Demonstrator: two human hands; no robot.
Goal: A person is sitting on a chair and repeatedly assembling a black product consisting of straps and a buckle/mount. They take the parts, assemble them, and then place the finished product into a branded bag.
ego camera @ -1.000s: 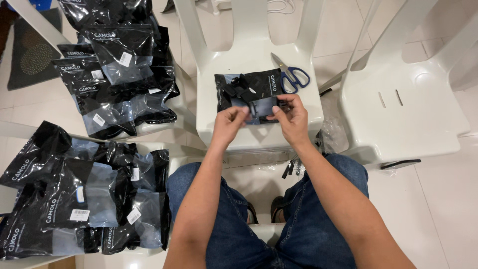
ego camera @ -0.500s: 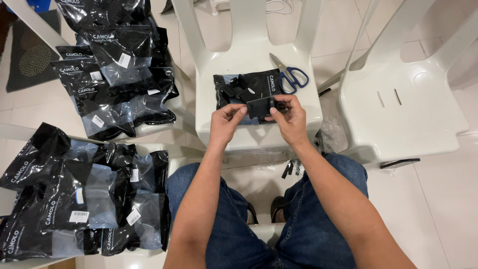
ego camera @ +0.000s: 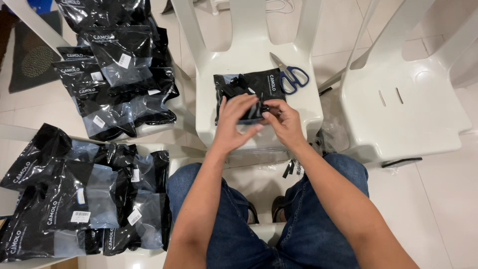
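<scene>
A black plastic package (ego camera: 249,88) lies on the seat of the white plastic chair (ego camera: 249,55) in front of me. My left hand (ego camera: 235,123) rests flat on the package's near edge, fingers spread over it. Beside it, my right hand (ego camera: 282,121) pinches a small black item at the same edge with thumb and fingertips. What the fingers pinch is mostly hidden. Blue-handled scissors (ego camera: 291,75) lie on the seat just right of the package.
A second white chair (ego camera: 403,99) stands to the right. Two heaps of black packaged goods lie on the left: one at the upper left (ego camera: 112,65), one at the lower left (ego camera: 79,199). Small black scraps (ego camera: 291,167) lie on the floor by my right knee.
Both hands have shifted slightly on the package's near edge; the left hand now lies flatter with fingers spread. The package stays on the seat.
</scene>
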